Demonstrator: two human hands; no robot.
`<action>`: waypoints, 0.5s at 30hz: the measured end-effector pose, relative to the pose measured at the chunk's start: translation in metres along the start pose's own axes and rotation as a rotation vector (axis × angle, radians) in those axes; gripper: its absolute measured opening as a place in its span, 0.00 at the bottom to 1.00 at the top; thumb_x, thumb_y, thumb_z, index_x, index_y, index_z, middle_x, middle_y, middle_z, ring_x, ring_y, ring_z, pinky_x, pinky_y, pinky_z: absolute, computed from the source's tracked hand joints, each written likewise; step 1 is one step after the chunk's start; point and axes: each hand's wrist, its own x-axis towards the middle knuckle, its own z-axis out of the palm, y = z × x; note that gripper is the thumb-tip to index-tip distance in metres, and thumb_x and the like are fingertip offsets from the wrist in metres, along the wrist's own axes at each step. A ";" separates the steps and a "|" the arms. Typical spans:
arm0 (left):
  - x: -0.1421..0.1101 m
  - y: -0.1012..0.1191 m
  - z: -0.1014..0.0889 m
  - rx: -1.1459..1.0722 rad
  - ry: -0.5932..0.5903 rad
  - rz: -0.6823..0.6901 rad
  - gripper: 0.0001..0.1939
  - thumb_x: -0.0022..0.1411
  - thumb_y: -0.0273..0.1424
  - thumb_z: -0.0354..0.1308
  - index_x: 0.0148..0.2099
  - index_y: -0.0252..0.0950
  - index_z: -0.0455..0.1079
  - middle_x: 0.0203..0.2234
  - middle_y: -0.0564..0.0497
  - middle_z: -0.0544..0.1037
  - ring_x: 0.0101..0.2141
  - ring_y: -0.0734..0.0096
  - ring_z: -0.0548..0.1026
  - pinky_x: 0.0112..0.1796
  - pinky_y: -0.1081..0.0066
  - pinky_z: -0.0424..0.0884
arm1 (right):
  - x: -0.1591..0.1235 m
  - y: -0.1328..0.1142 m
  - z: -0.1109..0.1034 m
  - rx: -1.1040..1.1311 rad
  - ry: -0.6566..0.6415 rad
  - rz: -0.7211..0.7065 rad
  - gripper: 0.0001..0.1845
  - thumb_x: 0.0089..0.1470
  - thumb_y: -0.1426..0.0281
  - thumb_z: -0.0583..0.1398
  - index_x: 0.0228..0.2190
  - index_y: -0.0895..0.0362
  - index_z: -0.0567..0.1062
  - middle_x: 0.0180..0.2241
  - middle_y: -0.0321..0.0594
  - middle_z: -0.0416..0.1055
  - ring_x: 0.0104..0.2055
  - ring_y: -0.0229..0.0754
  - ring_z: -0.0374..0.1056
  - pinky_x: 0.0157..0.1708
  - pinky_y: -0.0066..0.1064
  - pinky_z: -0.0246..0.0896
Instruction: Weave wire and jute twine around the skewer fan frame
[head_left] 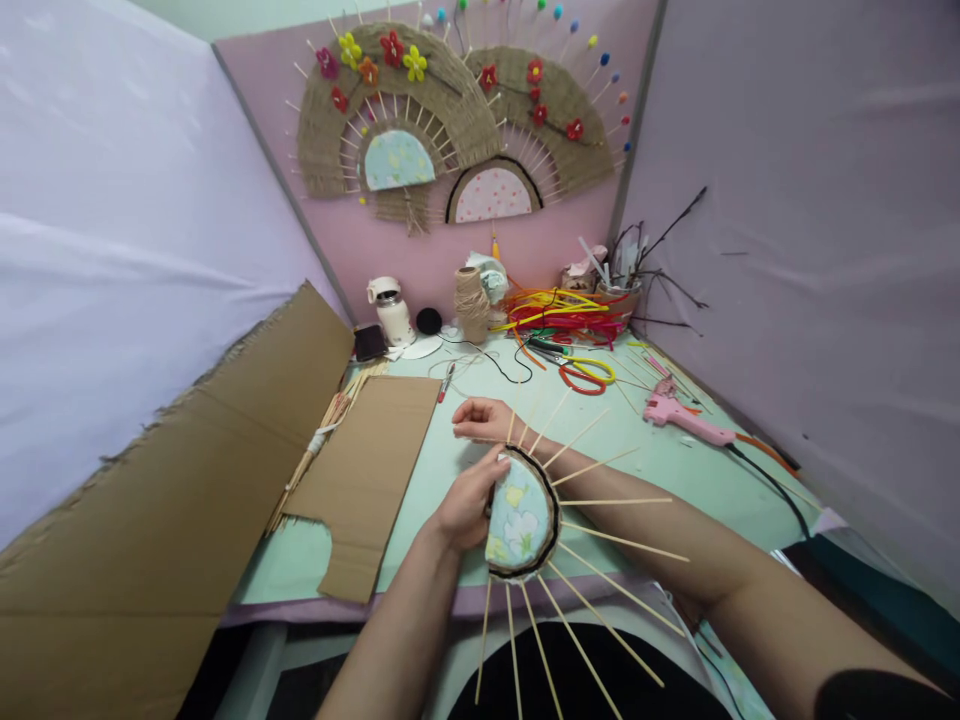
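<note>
My left hand (466, 503) grips the flat edge of a half-round fan base (519, 520), thumb on top. Pale blue flowered fabric covers its face, and a black cord runs along the curved rim. Several thin wooden sticks (616, 500) fan out from that rim to the right and toward my lap. Just beyond the base, my right hand (487, 420) reaches behind the upper sticks, its fingers drawn together. Whatever may be between those fingertips is too small to make out.
Cardboard (375, 450) and a stick bundle (319, 440) lie left. Behind are scissors (589, 375), a twine cone (471, 305), pipe cleaners (562, 310) and an open white bottle (391, 315). A pink glue gun (686, 415) trails its cord right. Decorated fans (397, 90) hang on the back panel.
</note>
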 end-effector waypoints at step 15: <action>0.000 -0.005 0.005 -0.100 -0.051 0.027 0.21 0.56 0.38 0.60 0.50 0.38 0.62 0.34 0.48 0.77 0.34 0.65 0.77 0.38 0.65 0.71 | 0.002 0.000 -0.005 0.040 0.044 -0.037 0.20 0.28 0.63 0.70 0.24 0.59 0.71 0.20 0.31 0.69 0.23 0.31 0.63 0.24 0.25 0.54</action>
